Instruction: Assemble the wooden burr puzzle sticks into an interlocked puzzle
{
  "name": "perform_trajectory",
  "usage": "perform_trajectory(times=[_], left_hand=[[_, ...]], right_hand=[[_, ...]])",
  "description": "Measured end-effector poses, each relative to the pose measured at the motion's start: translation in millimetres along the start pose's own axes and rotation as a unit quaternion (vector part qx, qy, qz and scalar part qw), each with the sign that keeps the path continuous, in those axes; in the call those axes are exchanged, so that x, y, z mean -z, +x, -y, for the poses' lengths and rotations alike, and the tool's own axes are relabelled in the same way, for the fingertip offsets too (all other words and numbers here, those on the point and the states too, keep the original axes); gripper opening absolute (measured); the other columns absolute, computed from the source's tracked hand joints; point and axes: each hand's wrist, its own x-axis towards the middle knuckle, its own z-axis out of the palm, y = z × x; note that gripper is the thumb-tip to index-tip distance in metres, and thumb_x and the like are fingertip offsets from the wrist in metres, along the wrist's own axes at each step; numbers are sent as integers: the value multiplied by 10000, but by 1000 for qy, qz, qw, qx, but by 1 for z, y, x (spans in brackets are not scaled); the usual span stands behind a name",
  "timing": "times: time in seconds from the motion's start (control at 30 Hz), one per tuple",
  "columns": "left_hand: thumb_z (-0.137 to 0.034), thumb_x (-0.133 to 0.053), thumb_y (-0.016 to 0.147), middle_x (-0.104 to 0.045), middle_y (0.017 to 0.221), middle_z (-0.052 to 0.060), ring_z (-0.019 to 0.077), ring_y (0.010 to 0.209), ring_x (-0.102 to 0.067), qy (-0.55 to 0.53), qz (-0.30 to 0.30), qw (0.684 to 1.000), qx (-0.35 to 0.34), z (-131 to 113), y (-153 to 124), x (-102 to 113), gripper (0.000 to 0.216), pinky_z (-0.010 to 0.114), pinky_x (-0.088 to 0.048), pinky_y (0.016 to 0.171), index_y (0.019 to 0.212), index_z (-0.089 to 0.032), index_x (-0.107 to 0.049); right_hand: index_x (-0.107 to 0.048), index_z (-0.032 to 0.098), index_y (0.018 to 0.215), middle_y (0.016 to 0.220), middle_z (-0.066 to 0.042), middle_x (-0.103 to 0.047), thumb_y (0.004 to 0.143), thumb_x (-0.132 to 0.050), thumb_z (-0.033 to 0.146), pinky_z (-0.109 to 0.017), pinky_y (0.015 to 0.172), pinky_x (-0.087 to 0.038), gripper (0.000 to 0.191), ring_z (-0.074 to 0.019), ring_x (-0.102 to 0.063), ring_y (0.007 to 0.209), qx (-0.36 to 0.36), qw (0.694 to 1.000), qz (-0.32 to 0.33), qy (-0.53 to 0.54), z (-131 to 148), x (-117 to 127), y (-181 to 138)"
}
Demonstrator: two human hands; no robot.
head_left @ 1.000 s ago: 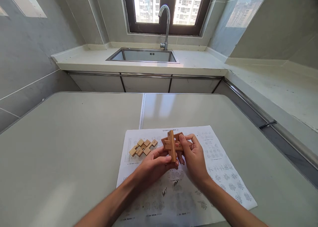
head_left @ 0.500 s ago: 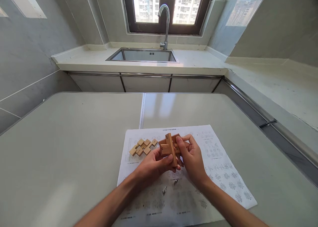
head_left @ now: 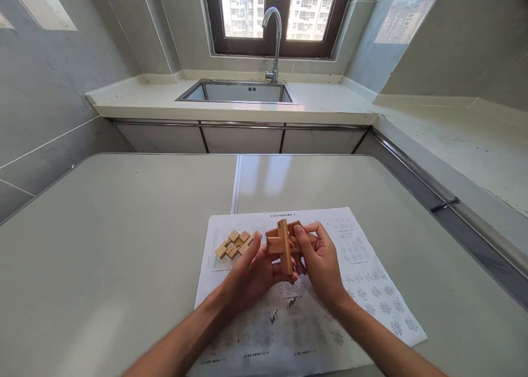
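while hands point(head_left: 325, 264) support crossed wooden bars point(head_left: 284, 247), paper point(head_left: 350, 311) lies flat.

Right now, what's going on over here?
A person is holding crossed wooden bars above a printed sheet on a table. The right hand grips them from the side; the left hand is at their lower end, its thumb raised. A cluster of paler blocks lies on the sheet, beyond the left hand.
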Motion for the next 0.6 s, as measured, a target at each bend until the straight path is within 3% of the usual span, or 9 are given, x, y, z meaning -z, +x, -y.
perform_trajectory(times=[0.1, 0.23, 0.4, 0.6], left_hand=[[-663, -479, 1018, -704, 895, 120, 249, 865, -647, -3, -17, 1000, 9, 1, 1, -1, 605, 363, -460, 846, 1246, -155, -716], [-649, -474, 1029, -692, 891, 108, 241, 890, -630, 5, -35, 999, 11, 0, 0, -3, 578, 344, -447, 846, 1266, -181, -717], [-672, -529, 996, -651, 839, 65, 190, 762, -565, 3, -64, 998, -2, 1, 0, -3, 567, 311, -424, 775, 1231, -194, -721], [-685, -556, 973, -624, 919, 80, 162, 736, -511, 0, -114, 993, 4, 3, 1, -1, 593, 315, -414, 743, 878, -133, -749]], right_hand=[[-482, 250, 884, 602, 61, -647, 946, -690, 596, -205, 336, -385, 409, -101, -510, 363, 6, 1000, -5, 0, 1, -1, -2], [-491, 254, 878, 545, 87, -563, 950, -689, 587, -216, 364, -408, 394, -108, -500, 384, 11, 1000, -2, -5, 2, -1, -3], [-566, 238, 872, 600, 59, -584, 936, -718, 556, -229, 439, -422, 358, -118, -508, 475, 22, 999, -21, -25, 3, 4, 1], [-610, 228, 840, 588, 63, -526, 933, -729, 535, -226, 484, -379, 342, -107, -430, 509, 13, 998, -59, -9, 5, 14, 13]])
